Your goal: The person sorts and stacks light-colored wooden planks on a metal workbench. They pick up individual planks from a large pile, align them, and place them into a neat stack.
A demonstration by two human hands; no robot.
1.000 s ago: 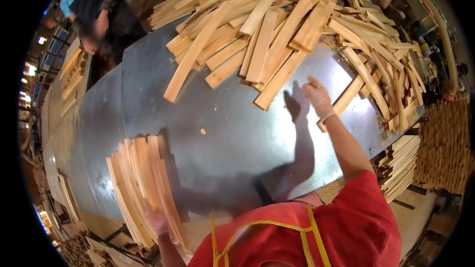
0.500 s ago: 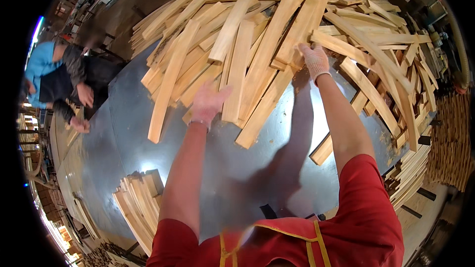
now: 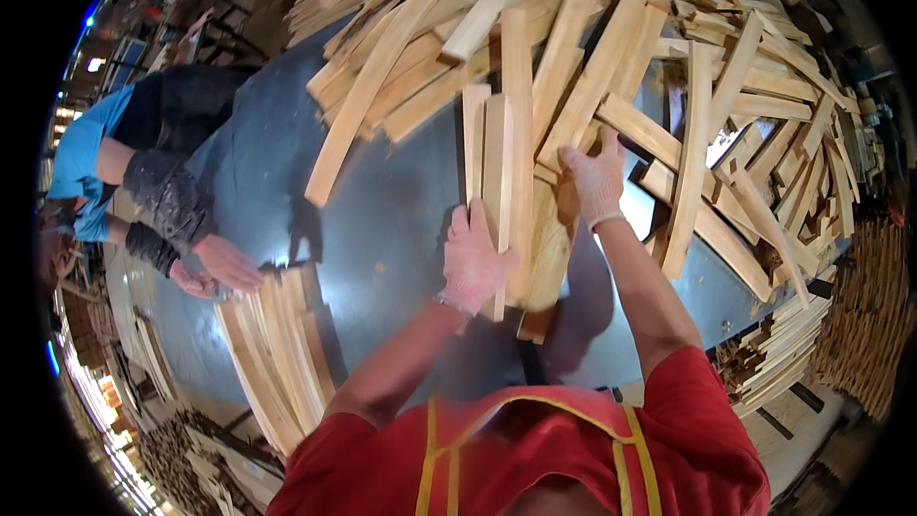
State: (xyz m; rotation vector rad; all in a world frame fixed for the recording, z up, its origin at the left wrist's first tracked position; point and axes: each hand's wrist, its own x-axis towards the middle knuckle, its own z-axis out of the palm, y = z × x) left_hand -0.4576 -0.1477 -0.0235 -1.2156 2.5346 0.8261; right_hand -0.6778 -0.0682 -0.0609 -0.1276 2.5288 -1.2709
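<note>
My left hand (image 3: 475, 260), in a pale knit glove, is closed around the near part of a few upright wooden slats (image 3: 494, 191), its fingers along their left side and its thumb across them. My right hand (image 3: 597, 186), gloved too, touches the right side of the same group, beside a long slat (image 3: 602, 76) that slants away. Its thumb and forefinger are spread apart. Another slat (image 3: 549, 258) lies between the two hands, its near end toward me. Part of the left hand's fingers is hidden.
A loose heap of slats (image 3: 401, 76) covers the far side of the grey metal table (image 3: 392, 229), with crossed ones (image 3: 688, 153) at right. A neat stack (image 3: 277, 354) lies at left, where a co-worker's hands (image 3: 229, 266) reach. More stacked strips (image 3: 864, 315) stand at far right.
My left hand has moved right and nearer, onto the slats, which have come nearer to me. My right hand has shifted slightly nearer. The co-worker has reached to the left stack.
</note>
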